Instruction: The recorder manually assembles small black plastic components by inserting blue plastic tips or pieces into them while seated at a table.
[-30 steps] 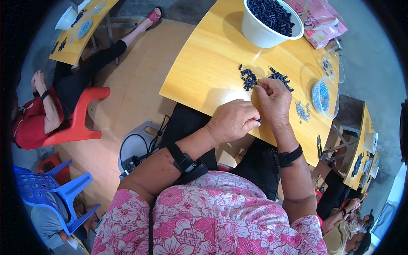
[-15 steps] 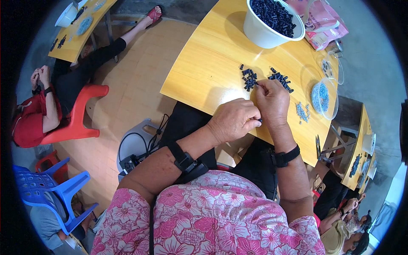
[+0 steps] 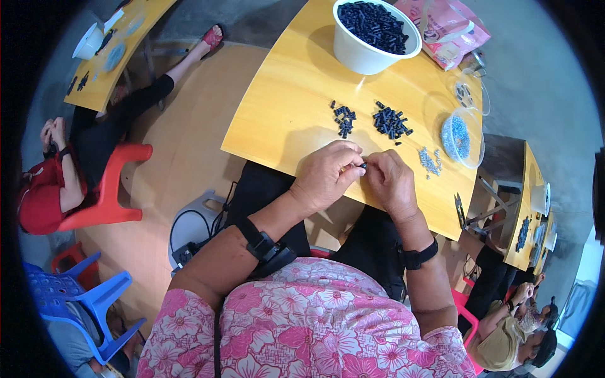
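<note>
Over the near edge of the yellow wood table, my left hand (image 3: 328, 175) is closed, pinching a small black tubular piece (image 3: 362, 166) between thumb and forefinger. My right hand (image 3: 392, 184) meets it there, fingertips pressed together beside that piece; what they pinch is hidden. Beyond my hands lie two piles of short black pieces, a smaller left pile (image 3: 345, 120) and a larger right pile (image 3: 391, 121). To the right of my right hand is a scatter of tiny pale blue-grey parts (image 3: 430, 162).
A white bucket (image 3: 362, 62) full of black pieces stands at the back, beside a pink bag (image 3: 449, 31). A clear tub (image 3: 469, 142) holds small blue parts. Black-handled snips (image 3: 460, 211) lie at the right edge. Other people sit at tables on both sides.
My right hand has drawn back from the black piles to my left hand, and their fingertips now meet. The whole view has shifted slightly.
</note>
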Motion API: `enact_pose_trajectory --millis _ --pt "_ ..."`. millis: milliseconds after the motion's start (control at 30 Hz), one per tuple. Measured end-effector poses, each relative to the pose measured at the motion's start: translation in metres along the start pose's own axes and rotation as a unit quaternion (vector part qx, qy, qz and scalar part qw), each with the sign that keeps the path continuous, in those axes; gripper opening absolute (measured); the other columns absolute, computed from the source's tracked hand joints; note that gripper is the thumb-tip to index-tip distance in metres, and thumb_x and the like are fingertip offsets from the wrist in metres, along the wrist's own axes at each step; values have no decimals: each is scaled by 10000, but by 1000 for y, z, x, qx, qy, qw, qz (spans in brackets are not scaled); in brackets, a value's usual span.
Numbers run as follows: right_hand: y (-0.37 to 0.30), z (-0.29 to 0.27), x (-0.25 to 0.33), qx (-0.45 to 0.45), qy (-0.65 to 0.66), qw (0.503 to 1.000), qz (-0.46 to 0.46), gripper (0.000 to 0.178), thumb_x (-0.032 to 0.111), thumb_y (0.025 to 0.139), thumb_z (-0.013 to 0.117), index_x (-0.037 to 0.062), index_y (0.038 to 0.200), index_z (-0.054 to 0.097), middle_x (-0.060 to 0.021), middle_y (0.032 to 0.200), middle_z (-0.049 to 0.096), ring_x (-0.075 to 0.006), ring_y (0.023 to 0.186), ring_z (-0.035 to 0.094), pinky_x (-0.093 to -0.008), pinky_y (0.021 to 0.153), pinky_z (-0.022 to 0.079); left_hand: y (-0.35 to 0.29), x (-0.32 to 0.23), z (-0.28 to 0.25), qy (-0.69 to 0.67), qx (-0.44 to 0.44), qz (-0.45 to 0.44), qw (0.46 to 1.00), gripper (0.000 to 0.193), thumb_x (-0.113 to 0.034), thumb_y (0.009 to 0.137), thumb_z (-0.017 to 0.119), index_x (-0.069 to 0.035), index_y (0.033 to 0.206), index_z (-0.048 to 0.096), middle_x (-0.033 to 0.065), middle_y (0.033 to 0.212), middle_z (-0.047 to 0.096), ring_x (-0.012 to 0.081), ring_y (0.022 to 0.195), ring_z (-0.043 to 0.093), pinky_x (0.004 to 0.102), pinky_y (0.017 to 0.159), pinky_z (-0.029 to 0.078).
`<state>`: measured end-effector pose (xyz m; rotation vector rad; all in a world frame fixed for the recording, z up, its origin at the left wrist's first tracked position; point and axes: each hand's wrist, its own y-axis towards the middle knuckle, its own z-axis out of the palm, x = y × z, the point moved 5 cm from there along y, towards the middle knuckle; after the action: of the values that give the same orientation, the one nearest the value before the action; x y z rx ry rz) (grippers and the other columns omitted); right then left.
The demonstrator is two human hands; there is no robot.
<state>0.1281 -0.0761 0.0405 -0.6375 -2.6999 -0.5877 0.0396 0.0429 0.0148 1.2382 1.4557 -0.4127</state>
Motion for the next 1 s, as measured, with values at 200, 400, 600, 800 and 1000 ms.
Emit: enact_pose_trajectory --millis 200,400,600,800,1000 --pt "-12 -2 -5 15 111 994 -19 154 36 773 672 75 910 613 -135 787 573 -338 701 611 -419 617 523 1 2 8 25 105 -72 992 99 -68 782 688 -46 871 650 97 851 659 262 786 645 342 704 521" --pt "-12 -5 -9 26 128 991 -8 112 68 793 664 66 898 625 -142 797 587 -345 736 621 -422 642 524 3 -3 7 39 117 -47 991 102 -77 772 700 -40 854 652 103 850 663 262 783 641 338 713 519" --pt "-14 -7 -15 22 179 984 10 118 70 812 666 64 929 652 -154 830 620 -342 744 633 -389 679 531 2 1 9 -30 142 -143 979 108 -64 826 688 -12 920 688 97 866 679 169 806 652 291 739 514" --pt "-31 10 -28 4 485 832 270 142 50 905 641 -3 1030 678 -62 882 699 -133 780 660 -264 726 538 3 -2 11 -86 106 -129 982 105 -49 877 663 29 941 691 70 916 695 117 821 633 263 747 508" --pt "-39 18 -28 -40 512 811 280 130 38 923 623 -24 1016 689 -37 879 684 -89 757 630 -244 716 537 1 3 16 -105 100 -142 979 99 -43 878 673 32 940 691 59 917 690 106 831 630 250 753 509"
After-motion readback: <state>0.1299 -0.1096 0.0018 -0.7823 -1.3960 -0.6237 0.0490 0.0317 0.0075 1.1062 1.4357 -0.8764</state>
